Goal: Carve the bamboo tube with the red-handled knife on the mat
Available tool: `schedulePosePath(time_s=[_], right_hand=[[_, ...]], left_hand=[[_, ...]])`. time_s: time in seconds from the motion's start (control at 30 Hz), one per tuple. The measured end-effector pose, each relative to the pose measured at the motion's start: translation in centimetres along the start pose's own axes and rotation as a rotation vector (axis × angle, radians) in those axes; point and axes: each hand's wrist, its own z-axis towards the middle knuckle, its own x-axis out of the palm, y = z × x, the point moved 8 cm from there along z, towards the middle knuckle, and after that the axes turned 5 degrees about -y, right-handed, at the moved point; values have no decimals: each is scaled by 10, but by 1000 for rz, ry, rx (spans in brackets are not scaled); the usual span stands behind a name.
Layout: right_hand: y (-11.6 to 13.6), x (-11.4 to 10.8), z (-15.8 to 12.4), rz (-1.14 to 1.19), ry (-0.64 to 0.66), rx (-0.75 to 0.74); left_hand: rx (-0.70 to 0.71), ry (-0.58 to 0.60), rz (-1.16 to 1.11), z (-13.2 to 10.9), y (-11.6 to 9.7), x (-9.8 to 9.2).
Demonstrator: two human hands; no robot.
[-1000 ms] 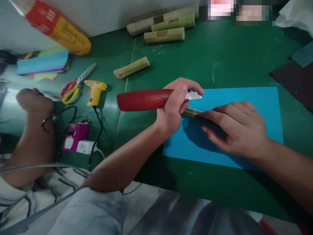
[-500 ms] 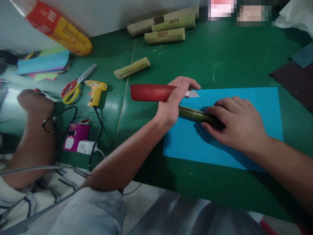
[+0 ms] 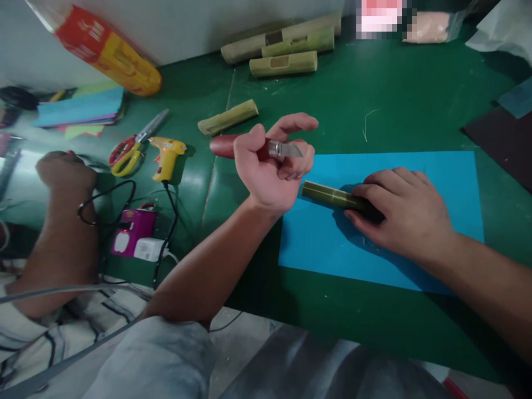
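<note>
My left hand [image 3: 270, 172] is turned palm up and holds a knife [image 3: 224, 146] with a red wooden handle and a short metal blade pointing right. Its index finger stretches away from the handle; the thumb presses on the grip. My right hand [image 3: 405, 208] is closed around a dark green bamboo piece [image 3: 326, 194], whose left end sticks out towards my left wrist. Under the bamboo lies a blue sheet [image 3: 440, 172] with small shavings on it. The blade is above and apart from the bamboo.
Cut bamboo tubes [image 3: 282, 64] lie at the back, with another bamboo piece [image 3: 228, 117] nearer. On the left are scissors [image 3: 141, 141], a yellow glue gun [image 3: 167, 158], a purple power adapter [image 3: 133, 233] with cords and a bottle [image 3: 112, 55]. Another person's arm [image 3: 62, 221] rests far left.
My left hand has rolled over from palm down to palm up, turning the knife and lifting slightly left and away from the bamboo. My right hand keeps its hold.
</note>
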Motion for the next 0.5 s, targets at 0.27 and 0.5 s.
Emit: schedulePosePath(time_s=[0.27,0.5], right_hand=[[-2,2,-1,1,22,36],[-2,2,0,35,30,23]], left_hand=[[36,-88,-46,-7,-4,8],[61,-205,81,-13,-2,3]])
